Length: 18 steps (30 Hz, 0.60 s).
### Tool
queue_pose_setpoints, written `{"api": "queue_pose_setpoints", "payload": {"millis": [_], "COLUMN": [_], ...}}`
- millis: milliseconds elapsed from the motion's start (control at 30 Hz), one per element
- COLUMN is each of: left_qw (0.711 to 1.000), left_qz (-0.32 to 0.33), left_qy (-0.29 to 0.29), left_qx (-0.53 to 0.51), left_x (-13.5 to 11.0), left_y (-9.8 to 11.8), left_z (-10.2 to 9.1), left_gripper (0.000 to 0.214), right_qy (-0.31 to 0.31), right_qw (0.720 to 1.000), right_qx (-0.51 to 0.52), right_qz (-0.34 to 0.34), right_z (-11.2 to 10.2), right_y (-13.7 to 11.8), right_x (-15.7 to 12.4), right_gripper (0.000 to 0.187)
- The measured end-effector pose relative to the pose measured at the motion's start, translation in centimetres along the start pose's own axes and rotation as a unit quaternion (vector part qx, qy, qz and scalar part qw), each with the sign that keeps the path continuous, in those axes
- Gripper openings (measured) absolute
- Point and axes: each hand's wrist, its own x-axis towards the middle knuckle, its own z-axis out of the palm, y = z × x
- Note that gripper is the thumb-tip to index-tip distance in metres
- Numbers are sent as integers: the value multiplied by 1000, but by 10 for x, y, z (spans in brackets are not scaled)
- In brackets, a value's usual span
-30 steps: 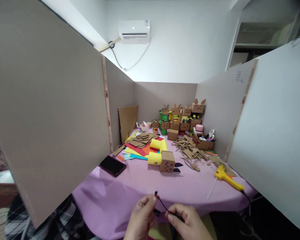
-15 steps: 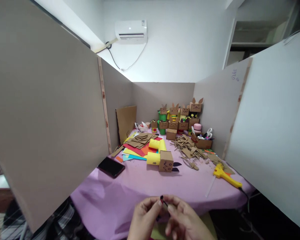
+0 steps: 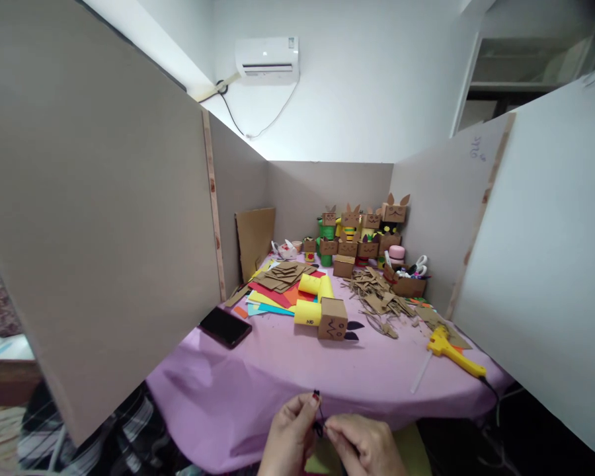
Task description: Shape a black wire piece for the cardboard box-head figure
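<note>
Close to the table's front edge, my left hand (image 3: 293, 428) pinches the top of a thin black strip (image 3: 319, 428). Its lower part looks curled or looped, too small to make out fully. The fingertips of my right hand (image 3: 363, 437) are closed at that lower part, to the right of my left hand. Beyond both hands, a cardboard box head (image 3: 332, 320) with a drawn face and black paper ears lies on its side, joined to a yellow paper tube (image 3: 306, 313). More yellow tubes (image 3: 326, 288) are just behind it.
A phone (image 3: 225, 327) lies left on the purple cloth (image 3: 277, 363). Coloured paper (image 3: 272, 299) and cardboard pieces (image 3: 283, 275) are stacked behind. Cardboard scraps (image 3: 377, 294), a yellow glue gun (image 3: 453, 354) and a box of scissors (image 3: 407, 284) are right. Box-headed figures (image 3: 350, 228) stand at the back.
My right hand has moved down along the black strip, from beside my left fingertips to its lower part. The strip now shows stretched between the hands. The view has shifted slightly.
</note>
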Motion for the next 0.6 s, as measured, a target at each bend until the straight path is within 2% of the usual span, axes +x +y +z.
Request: {"api": "queue_pose_setpoints", "payload": {"millis": [133,233,267,333,367,400,433,500,533,600], "left_qw": [994,982,973,954,947,946,951,968,976,985], "left_qz": [58,75,82,107,122,136,145,140,128,100], "left_qy": [-14,-70,-107,-178,-200,-206,-195,-139,-108,-49], "left_qx": [87,158,185,218,219,208,190,154,142,128], "left_x": [-1,-10,-14,-21,-23,-25,-26,-26,-25,-22], "left_y": [13,24,28,33,34,34,34,31,29,25], "left_z": [-7,-7,-6,-4,-3,-3,-4,-6,-7,-10], "left_gripper": [42,27,24,27,31,34,37,42,44,48], "right_qy": [-14,-22,-31,-66,-83,-93,-95,-86,-83,-77], "right_qw": [983,981,988,995,982,955,923,876,868,880], "right_qx": [-125,-106,-63,72,156,237,306,386,395,367], "right_qz": [-135,-160,-134,-8,74,153,213,278,289,290], "right_z": [-15,-33,-38,-43,-42,-40,-35,-23,-17,-6], "right_y": [-4,-14,-16,-20,-20,-19,-18,-13,-11,-9], "right_x": [7,22,27,37,40,43,43,40,37,28], "right_gripper": [37,35,32,20,15,14,18,30,35,39]}}
